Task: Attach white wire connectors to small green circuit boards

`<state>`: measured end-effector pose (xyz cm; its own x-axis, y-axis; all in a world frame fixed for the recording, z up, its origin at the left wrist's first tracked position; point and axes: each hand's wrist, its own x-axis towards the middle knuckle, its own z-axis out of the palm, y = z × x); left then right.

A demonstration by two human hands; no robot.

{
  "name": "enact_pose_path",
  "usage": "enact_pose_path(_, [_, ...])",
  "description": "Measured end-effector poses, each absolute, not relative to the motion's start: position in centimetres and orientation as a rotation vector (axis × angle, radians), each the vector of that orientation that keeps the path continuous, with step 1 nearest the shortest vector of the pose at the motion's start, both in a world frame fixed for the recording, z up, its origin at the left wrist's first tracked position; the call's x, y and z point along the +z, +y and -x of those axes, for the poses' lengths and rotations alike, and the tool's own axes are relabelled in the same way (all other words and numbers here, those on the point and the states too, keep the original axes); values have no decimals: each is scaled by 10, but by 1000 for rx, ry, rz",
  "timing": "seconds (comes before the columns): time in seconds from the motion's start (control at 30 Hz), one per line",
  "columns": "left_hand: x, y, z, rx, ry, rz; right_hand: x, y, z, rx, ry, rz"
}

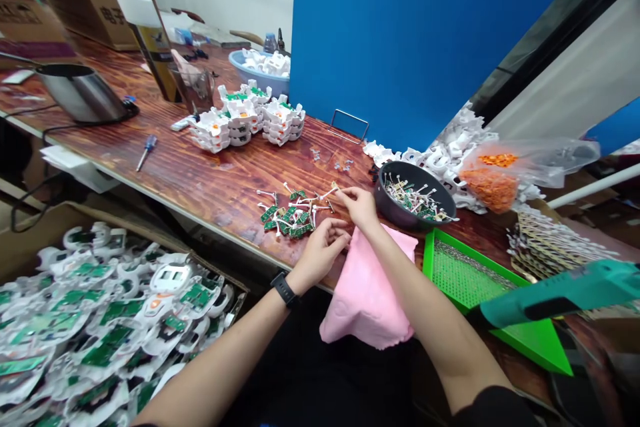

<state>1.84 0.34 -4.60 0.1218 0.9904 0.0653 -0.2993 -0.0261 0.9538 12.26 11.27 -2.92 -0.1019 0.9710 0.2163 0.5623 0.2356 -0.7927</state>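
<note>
My right hand [359, 205] is closed in a pinch, thumb and forefinger on a small circuit board with a white wire [335, 185]. Just below it, my left hand [324, 250] is loosely curled with its fingers apart; I see nothing in it. A dark watch is on the left wrist. To the left of both hands lies a loose pile of small green circuit boards [293, 217] with white wires and plugs. Under the right forearm a pink cloth [373, 287] hangs over the table's edge. A dark round bowl [381, 197] with more wired boards stands to the right.
Stacked white plastic housings [240, 121] stand behind the pile. A carton [30, 223] of housings with boards is at lower left. Right are a green perforated tray [505, 267], a teal electric screwdriver [565, 290] and a bag of orange parts [493, 187]. A screwdriver [147, 152] lies left.
</note>
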Motion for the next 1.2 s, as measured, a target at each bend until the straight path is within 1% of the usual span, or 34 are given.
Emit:
enact_pose_path(0.07, [-44, 4, -19, 1302, 898, -1057, -23, 105, -132, 779, -1616, 1279])
enact_pose_path(0.13, [-43, 4, -19, 1338, 940, -1044, -16, 92, -145, 957, -1512, 1198])
enact_pose_path(0.27, [-45, 8, -20, 1393, 967, -1006, -6, 63, -172, 1327, -1439, 1209])
enact_pose_path(0.4, [-48, 9, -19, 1381, 1089, -1175, -4, 40, -190, 1490, -1472, 1216])
enact_pose_path(0.53, [-44, 7, -18, 1301, 1124, -1367, -5, 30, -193, 1527, -1547, 1176])
enact_pose_path(0.7, [-35, 3, -17, 1096, 1006, -1340, -6, 27, -193, 1581, -1559, 1132])
enact_pose_path(0.87, [-35, 3, -16, 1065, 1017, -1259, -5, 26, -196, 1634, -1578, 1112])
enact_pose_path(1.2, [-33, 1, -18, 1059, 1045, -1229, -4, 25, -196, 1520, -1635, 1172])
